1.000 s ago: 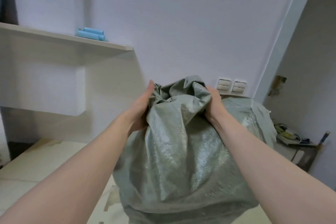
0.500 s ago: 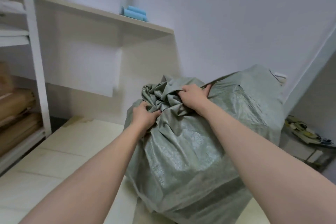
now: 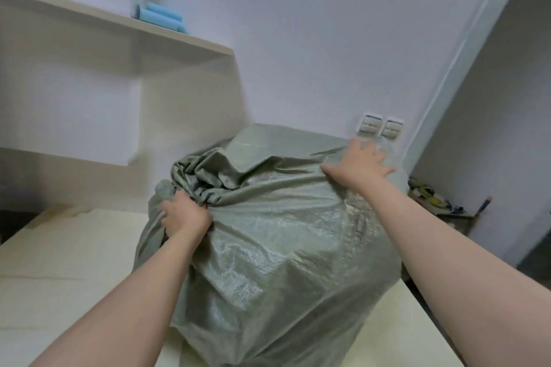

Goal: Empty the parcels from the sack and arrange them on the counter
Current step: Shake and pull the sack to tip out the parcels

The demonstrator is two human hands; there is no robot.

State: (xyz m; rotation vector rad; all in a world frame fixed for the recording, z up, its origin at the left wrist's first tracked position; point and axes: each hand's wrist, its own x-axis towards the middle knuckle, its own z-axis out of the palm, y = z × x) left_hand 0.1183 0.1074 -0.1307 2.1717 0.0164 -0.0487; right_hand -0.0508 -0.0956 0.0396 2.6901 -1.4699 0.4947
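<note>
A big grey-green woven sack (image 3: 283, 247) stands bulging on the pale counter (image 3: 59, 277), filling the middle of the view. Its bunched, twisted mouth sits at the upper left of the sack. My left hand (image 3: 185, 214) is closed on the fabric just below that bunched mouth. My right hand (image 3: 359, 165) lies flat on the sack's upper right side with fingers spread, gripping nothing. The parcels are hidden inside the sack.
A wall shelf (image 3: 119, 30) with blue rolls (image 3: 161, 16) hangs at upper left over the counter. Two wall switches (image 3: 380, 128) sit behind the sack. A cluttered low stand (image 3: 432, 199) is at the right, by a doorway.
My right hand has let go of the bunched mouth and moved right onto the sack's top, fingers spread. My left hand keeps its grip. The view has swung back to the right.
</note>
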